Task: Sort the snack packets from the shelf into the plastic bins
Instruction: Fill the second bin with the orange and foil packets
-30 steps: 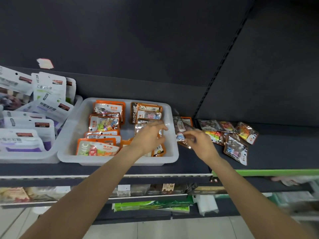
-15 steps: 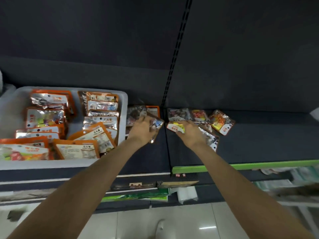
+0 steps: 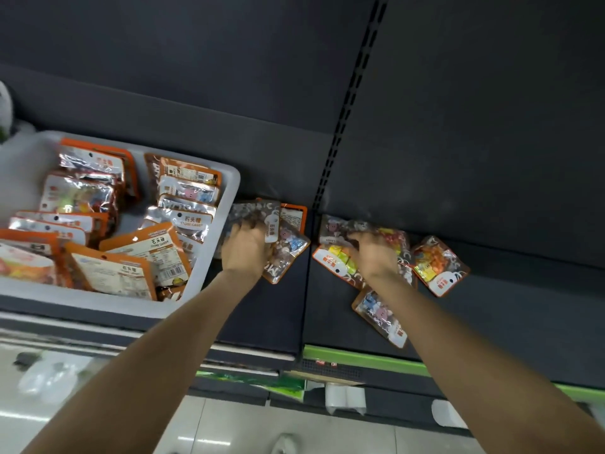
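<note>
A white plastic bin (image 3: 226,204) on the left of the dark shelf holds several orange-edged candy packets (image 3: 154,257). Just right of the bin lies a small pile of brown and orange snack packets (image 3: 289,245). My left hand (image 3: 245,249) is on this pile, its fingers curled round the top packets. Past the shelf divider more loose packets lie scattered: a yellow-filled one (image 3: 330,262), an orange-filled one (image 3: 438,267) and a blue-and-pink one (image 3: 381,314). My right hand (image 3: 373,255) rests on top of these packets with its fingers stretched over them.
The shelf's black back panel (image 3: 458,126) rises behind, with a slotted upright (image 3: 347,103) between bays. A green price strip (image 3: 360,358) runs along the right shelf's front edge. Lower shelves with goods and a tiled floor (image 3: 262,427) lie below.
My left hand left the bin and came right onto the pile beside it. My right hand shifted right from that pile onto the scattered packets. The view swung right and closer.
</note>
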A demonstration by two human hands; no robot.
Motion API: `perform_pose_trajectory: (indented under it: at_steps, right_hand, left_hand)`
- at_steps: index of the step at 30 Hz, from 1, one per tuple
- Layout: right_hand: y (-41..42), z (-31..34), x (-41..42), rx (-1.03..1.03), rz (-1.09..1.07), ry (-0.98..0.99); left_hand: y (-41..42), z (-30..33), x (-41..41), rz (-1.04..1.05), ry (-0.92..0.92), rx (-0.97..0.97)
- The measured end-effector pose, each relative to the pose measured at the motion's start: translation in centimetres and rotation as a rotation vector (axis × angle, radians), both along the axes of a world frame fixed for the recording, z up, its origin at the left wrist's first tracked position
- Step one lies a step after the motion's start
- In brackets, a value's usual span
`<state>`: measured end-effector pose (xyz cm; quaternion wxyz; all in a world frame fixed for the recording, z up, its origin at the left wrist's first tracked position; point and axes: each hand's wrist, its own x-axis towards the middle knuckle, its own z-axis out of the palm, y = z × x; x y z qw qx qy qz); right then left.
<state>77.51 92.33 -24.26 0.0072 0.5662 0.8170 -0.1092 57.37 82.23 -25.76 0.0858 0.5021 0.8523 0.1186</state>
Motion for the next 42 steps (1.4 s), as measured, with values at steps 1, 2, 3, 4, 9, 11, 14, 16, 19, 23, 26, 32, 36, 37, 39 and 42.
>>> perform_pose_trajectory:
  at_steps: [1, 2, 3, 4, 9, 11, 14, 16, 19, 23, 26, 32, 36, 37, 39, 42]
  right_hand:
    - [0.0, 0.2, -0.1, 0.024, 0.000, 0.008]
    - [0.0, 0.4, -0.1, 0.044, 0.001, 0.024]
    - [-0.1, 0.6, -0.2, 0.065, 0.004, 0.052]
    - [-0.2, 0.8, -0.2, 0.086, 0.006, 0.085]
    - [-1.7, 3.1, 0.0, 0.331, 0.003, 0.245]
    - [-2.5, 4.6, -0.1, 0.430, -0.001, 0.369]
    - [-3.8, 6.7, -0.9, 0.399, -0.032, 0.462]
    - [-4.8, 7.8, -1.7, 0.342, -0.050, 0.476]
    - [-6.6, 9.0, -2.9, 0.278, -0.073, 0.485]
    - [-9.5, 10.8, -5.9, 0.254, -0.081, 0.535]
    - [-11.9, 12.0, -8.8, 0.272, -0.085, 0.609]
    - [-16.2, 12.5, -14.2, 0.323, -0.053, 0.708]
    - [-18.1, 12.5, -16.3, 0.346, -0.050, 0.734]
    - [-18.5, 12.5, -16.6, 0.346, -0.049, 0.734]
    - [-19.0, 12.6, -17.3, 0.336, -0.050, 0.722]
    - [-19.5, 12.4, -18.3, 0.306, -0.029, 0.718]
  left_hand:
    - [0.1, 0.4, 0.2, -0.010, 0.043, -0.013]
    - [0.2, 0.9, 0.3, -0.033, 0.088, -0.043]
    - [0.3, 1.3, 0.4, -0.059, 0.138, -0.065]
    - [0.4, 1.8, 0.4, -0.083, 0.184, -0.077]
    - [0.8, 3.5, 0.7, -0.136, 0.164, 0.084]
    - [0.7, 4.8, 0.7, -0.124, 0.079, 0.192]
    - [0.5, 7.6, -0.4, -0.057, -0.093, 0.380]
    - [-0.1, 9.7, -1.5, -0.016, -0.252, 0.499]
    - [-2.2, 11.7, -3.5, -0.045, -0.334, 0.592]
    - [-6.0, 13.0, -7.9, -0.075, -0.387, 0.618]
    - [-8.7, 13.6, -11.7, -0.061, -0.412, 0.617]
    - [-12.9, 12.5, -18.2, -0.010, -0.533, 0.573]
    - [-14.0, 10.5, -19.9, -0.119, -0.579, 0.449]
    - [-14.0, 10.1, -20.1, -0.140, -0.588, 0.410]
    - [-13.8, 9.3, -20.5, -0.194, -0.589, 0.286]
    - [-13.8, 8.4, -21.3, -0.295, -0.542, 0.067]
